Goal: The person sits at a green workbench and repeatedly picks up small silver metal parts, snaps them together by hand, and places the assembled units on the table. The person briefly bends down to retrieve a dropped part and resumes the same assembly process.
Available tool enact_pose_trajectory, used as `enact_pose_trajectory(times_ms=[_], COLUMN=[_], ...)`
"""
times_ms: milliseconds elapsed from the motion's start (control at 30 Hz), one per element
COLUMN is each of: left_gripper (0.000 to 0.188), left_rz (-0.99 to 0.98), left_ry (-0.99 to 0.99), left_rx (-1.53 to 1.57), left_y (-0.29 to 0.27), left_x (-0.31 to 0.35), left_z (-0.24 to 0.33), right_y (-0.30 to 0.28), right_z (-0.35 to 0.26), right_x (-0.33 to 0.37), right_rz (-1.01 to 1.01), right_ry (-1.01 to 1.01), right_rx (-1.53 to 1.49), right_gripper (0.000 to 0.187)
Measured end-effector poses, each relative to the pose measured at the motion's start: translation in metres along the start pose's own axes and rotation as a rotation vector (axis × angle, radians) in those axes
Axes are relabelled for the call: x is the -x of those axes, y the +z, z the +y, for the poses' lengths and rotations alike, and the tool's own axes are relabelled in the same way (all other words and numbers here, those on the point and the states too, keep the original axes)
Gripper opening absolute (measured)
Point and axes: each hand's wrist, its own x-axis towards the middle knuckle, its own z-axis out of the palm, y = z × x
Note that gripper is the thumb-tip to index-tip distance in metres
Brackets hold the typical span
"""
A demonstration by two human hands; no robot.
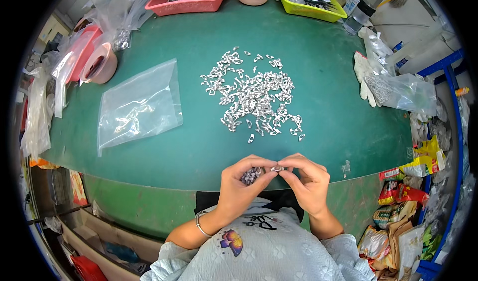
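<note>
Silver looped metal bit (277, 168) is pinched by left hand (233, 189) and right hand (308, 182), maybe to keep still, near the smooth green table (333, 112)'s front edge; left fingers cup grey metal bits (250, 176).

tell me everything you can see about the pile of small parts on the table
The pile holds many small silvery parts, metal by their look, many with a rounded loop or hole at one end. They lie loose at mixed angles on the green table, heaped densest in the middle, with strays scattered around the edges. It sits right of the clear bag, apart from it, and beyond the left hand and right hand; neither touches it.
</note>
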Motion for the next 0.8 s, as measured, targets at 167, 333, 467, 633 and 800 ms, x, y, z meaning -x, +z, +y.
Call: enact_pose_trajectory(times_ms=[167,333,467,633,800], left_gripper=[0.015,0.016,0.017,0.014,0.011], left_rz=[0.014,0.009,-0.003,-0.033,-0.093], left_ry=[0.142,0.229,0.256,0.198,0.001], left_rx=[-0.101,-0.115,-0.141,-0.131,0.034], left_y=[-0.0017,-0.0035,-0.0045,-0.0066,-0.0082], left_x=[0.0023,0.0034,0.0042,0.0035,0.0054], left_z=[0.0045,0.0024,0.0060,0.0054,-0.0004], right_y=[0.0018,0.0021,0.0037,0.0054,0.0067], right_z=[0.0015,0.0023,0.0010,-0.0011,-0.0038], right_x=[0.0010,0.0030,0.0043,0.0053,0.0045], right_rz=[0.003,-0.005,0.002,0.053,0.056], right_ry=[-0.008,-0.049,-0.061,-0.171,-0.253], right_rx=[-0.037,-0.061,-0.047,0.040,0.110], right_gripper=[0.019,0.019,0.018,0.017,0.017])
